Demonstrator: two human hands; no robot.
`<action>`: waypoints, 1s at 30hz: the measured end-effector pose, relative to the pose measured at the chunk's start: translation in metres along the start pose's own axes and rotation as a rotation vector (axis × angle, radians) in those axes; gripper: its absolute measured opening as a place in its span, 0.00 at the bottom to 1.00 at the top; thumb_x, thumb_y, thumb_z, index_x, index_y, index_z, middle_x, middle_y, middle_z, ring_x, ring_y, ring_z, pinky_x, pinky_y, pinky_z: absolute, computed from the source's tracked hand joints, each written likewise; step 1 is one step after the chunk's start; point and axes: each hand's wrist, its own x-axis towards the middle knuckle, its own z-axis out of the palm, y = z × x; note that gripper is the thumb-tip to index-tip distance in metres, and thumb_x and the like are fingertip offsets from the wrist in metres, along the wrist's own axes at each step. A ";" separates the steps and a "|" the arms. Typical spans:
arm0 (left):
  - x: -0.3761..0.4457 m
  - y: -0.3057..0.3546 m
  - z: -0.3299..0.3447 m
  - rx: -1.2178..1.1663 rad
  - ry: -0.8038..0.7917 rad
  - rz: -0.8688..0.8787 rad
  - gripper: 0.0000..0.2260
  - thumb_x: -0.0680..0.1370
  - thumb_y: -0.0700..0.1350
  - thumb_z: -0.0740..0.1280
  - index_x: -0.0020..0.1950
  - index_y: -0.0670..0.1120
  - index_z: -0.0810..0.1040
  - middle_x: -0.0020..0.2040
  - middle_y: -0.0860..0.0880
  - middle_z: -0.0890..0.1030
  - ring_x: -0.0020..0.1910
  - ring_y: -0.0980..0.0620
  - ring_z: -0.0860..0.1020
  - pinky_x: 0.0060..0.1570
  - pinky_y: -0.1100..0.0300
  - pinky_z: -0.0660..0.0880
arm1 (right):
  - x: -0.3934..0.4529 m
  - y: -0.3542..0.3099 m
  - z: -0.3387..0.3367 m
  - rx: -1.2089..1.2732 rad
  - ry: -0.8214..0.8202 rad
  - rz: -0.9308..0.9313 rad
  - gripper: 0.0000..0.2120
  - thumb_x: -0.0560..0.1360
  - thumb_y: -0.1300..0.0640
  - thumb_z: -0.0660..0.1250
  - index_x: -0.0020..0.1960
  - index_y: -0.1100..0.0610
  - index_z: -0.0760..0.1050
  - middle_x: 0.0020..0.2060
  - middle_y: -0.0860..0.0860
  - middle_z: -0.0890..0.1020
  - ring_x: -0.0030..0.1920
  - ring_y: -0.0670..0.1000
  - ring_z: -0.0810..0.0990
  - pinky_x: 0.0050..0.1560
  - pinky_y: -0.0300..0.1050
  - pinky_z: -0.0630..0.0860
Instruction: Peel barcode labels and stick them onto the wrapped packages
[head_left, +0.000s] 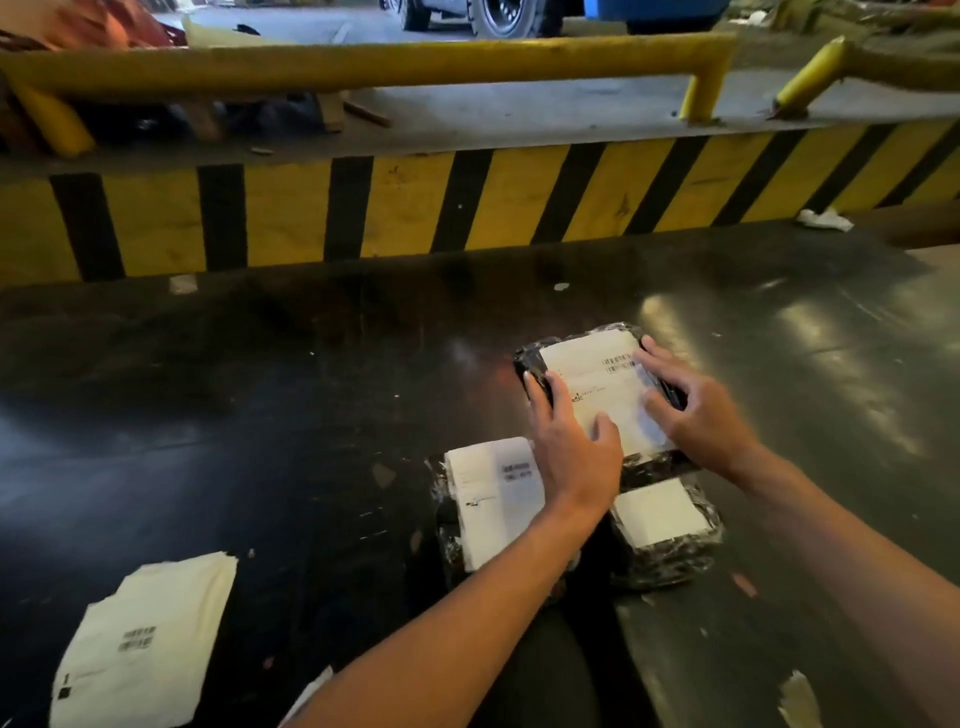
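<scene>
Both hands are flat on the far package (597, 364), a parcel wrapped in dark shiny film that lies on the dark floor (260, 415) some way in front of the yellow-and-black striped barrier (467, 202). A white barcode label (602, 389) covers most of its top. The left hand (569, 441) presses the label's near left part with spread fingers, its thumb on the paper. The right hand (696, 410) presses the right edge, fingertips close to the printed barcode. Neither hand grips anything; both lie open and press down.

The step in hand looks like smoothing the label down. To do it well, I would stroke from the middle outward to each edge, so air and wrinkles are pushed off the crinkled film, then rub the corners firmly, since they lift first on slick wrap. The barcode should stay flat and uncreased so it will scan.

Two more packages lie nearer the person: the left one (467, 519) already bears a label with a barcode, and the right one (670, 530) carries a plain white patch. A loose label sheet (140, 644) waits on the floor at the near left.
</scene>
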 end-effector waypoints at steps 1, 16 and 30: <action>-0.006 0.002 0.013 0.013 -0.019 -0.021 0.34 0.79 0.45 0.64 0.80 0.45 0.50 0.81 0.49 0.46 0.79 0.47 0.51 0.74 0.47 0.62 | -0.005 0.012 -0.005 0.001 -0.003 0.025 0.23 0.77 0.61 0.65 0.72 0.55 0.70 0.75 0.44 0.65 0.73 0.38 0.61 0.73 0.37 0.58; -0.037 -0.038 0.078 0.065 -0.173 -0.201 0.33 0.80 0.44 0.63 0.80 0.45 0.49 0.81 0.51 0.41 0.80 0.47 0.48 0.76 0.50 0.60 | -0.042 0.101 0.005 0.138 -0.092 0.194 0.23 0.77 0.62 0.66 0.71 0.53 0.71 0.74 0.42 0.66 0.73 0.41 0.64 0.74 0.48 0.63; -0.025 -0.021 0.044 0.131 -0.468 -0.312 0.30 0.80 0.39 0.59 0.80 0.48 0.52 0.81 0.46 0.42 0.79 0.42 0.51 0.74 0.46 0.61 | -0.026 0.084 0.019 -0.277 -0.063 0.286 0.19 0.75 0.59 0.64 0.65 0.56 0.75 0.70 0.53 0.73 0.66 0.58 0.74 0.65 0.54 0.71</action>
